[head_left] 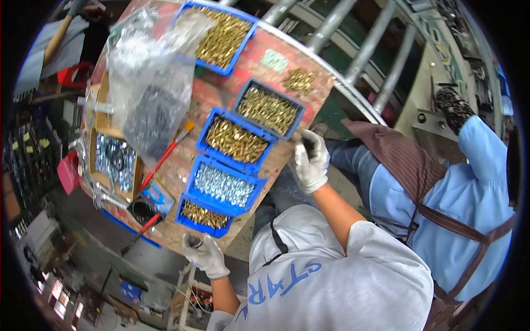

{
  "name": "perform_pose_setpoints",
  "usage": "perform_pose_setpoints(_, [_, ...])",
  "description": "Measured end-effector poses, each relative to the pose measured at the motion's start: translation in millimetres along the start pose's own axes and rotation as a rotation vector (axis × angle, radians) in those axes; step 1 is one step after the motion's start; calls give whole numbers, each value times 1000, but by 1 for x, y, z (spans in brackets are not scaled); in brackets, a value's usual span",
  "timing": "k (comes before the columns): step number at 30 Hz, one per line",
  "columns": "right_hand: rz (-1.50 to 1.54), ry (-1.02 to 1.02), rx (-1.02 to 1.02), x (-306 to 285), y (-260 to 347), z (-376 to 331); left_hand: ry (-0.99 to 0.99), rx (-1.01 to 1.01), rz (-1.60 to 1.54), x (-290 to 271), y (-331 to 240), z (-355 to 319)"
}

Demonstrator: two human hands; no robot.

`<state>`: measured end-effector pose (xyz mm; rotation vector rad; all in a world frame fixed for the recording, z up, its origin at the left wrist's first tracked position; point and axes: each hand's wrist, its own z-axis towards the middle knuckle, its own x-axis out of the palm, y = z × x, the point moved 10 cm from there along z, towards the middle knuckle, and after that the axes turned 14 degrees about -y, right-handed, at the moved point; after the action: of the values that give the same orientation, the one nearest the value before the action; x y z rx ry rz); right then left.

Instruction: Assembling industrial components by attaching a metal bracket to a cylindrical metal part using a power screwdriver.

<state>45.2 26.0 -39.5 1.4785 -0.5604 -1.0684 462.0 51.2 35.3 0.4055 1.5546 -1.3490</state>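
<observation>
My left hand [205,255], in a white glove, is closed around a small dark part just off the near corner of the worktable [265,60], beside a small blue tray of brass parts [203,215]. My right hand [310,161], also gloved, has its fingers bent together at the table's edge, next to two blue trays of brass screws [234,140] [268,108]. Whether it pinches anything is hidden. Between my hands lies a blue tray of silver screws [223,185].
Farther off stand another blue tray of brass parts [222,36], a loose brass pile [299,80], a clear plastic bag [149,83], a cardboard box of silver parts [114,160] and a red-handled brush [165,157]. A person in a light blue shirt and brown apron [458,220] works at my right.
</observation>
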Motion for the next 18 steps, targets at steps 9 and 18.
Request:
perform_pose_setpoints(9, [108, -141, -216, -34, 77, 8, 61, 730, 222, 84, -109, -5])
perform_pose_setpoints(18, [-454, 449, 156, -173, 33, -137, 130, 723, 495, 104, -79, -12])
